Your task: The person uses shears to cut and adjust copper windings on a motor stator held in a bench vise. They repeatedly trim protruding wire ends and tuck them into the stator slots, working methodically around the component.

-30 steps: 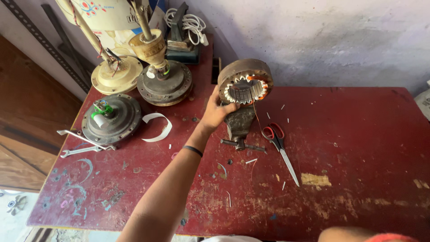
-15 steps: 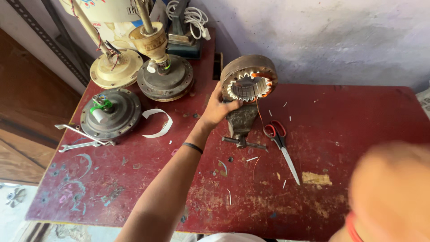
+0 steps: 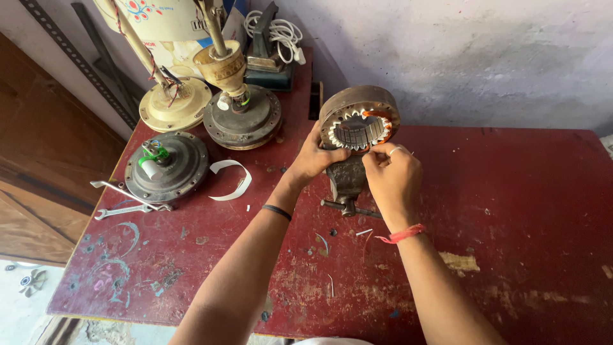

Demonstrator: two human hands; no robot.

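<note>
A round motor stator [image 3: 359,119] with a toothed inner ring and orange winding stands on edge in a small bench vise [image 3: 347,182] on the red table [image 3: 511,211]. My left hand [image 3: 313,160] grips the stator's lower left rim. My right hand [image 3: 391,172] pinches at the stator's lower right edge, fingers closed; a ring shows on one finger and a red thread on the wrist. What the fingertips pinch is too small to tell.
Three fan motor housings stand at the back left: a dark one [image 3: 167,166], a cream one [image 3: 175,105] and a brown one [image 3: 242,118]. Spanners [image 3: 124,198] lie by the left edge. A curved white strip [image 3: 231,179] lies nearby. A white cable [image 3: 276,30] sits at the back.
My right hand has come in from the lower right and reached the stator's right edge. The left hand kept its hold on the stator. The scissors beside the vise are now out of sight.
</note>
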